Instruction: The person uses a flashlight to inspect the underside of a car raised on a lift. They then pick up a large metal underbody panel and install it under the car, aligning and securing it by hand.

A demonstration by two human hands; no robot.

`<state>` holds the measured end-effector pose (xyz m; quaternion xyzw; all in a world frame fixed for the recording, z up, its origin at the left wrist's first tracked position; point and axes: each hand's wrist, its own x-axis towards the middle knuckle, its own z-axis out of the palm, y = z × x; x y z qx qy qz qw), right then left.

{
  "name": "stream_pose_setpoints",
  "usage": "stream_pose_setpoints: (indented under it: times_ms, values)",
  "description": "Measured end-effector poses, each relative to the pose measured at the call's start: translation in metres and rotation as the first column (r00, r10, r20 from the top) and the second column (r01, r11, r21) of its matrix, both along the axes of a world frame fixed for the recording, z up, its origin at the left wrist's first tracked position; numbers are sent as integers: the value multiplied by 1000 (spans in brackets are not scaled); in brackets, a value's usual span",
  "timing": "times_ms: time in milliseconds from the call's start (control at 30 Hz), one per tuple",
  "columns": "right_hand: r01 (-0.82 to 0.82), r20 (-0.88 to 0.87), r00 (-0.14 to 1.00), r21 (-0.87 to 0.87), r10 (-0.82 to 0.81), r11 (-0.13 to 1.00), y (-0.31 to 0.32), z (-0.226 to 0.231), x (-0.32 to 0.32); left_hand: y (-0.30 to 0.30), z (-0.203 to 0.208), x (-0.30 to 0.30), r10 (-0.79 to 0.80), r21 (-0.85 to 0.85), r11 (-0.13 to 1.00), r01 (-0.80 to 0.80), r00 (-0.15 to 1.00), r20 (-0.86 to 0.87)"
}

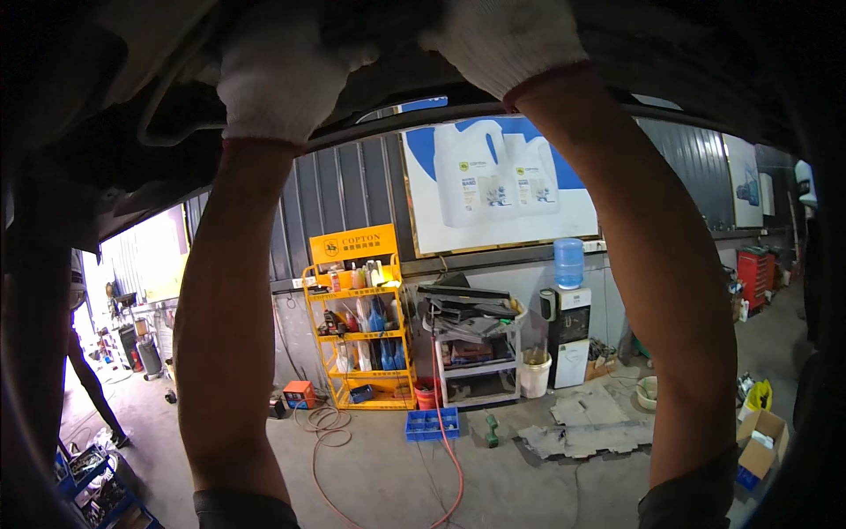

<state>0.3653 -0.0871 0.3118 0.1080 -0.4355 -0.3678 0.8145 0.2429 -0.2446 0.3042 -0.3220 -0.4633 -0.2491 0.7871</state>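
Both my arms reach up to the dark underside of a vehicle [714,53] overhead. My left hand [282,84], in a white knit glove with a red cuff, is at the upper left. Its thumb side points inward, and the other fingers are lost in shadow. A thin bent metal pipe [159,110] runs beside that wrist. My right hand [520,48], gloved the same way, is up against the underside right of the middle. Its fingers run into the dark at the top edge. What either hand touches or holds cannot be made out.
Ahead stand a yellow rack [361,335] of bottles, a grey cart [480,366] piled with dark parts, and a water dispenser [570,339]. A red hose [458,467] crosses the floor near a blue bin [432,425]. Tool trays [92,476] sit lower left; a person's leg [88,388] shows behind.
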Motion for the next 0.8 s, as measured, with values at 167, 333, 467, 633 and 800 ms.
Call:
stream_pose_setpoints:
  times_ms: [167,333,467,633,800]
  values:
    - [28,114,993,-32,-25,999,-4,-13,11,-16,4,-39,283,110,958,-266,940,-191]
    - [31,152,988,-129,-12,991,-5,-17,19,-41,7,-49,263,81,965,-250,925,-274]
    - [40,61,998,-146,-32,989,-4,-17,5,-10,-12,-22,284,147,952,-269,955,-87]
    - [-19,-81,997,-65,14,998,23,-3,-22,32,2,-6,240,78,971,-227,927,-287]
    - [-54,10,998,33,54,998,69,-27,9,37,13,-22,233,34,972,-232,935,-269]
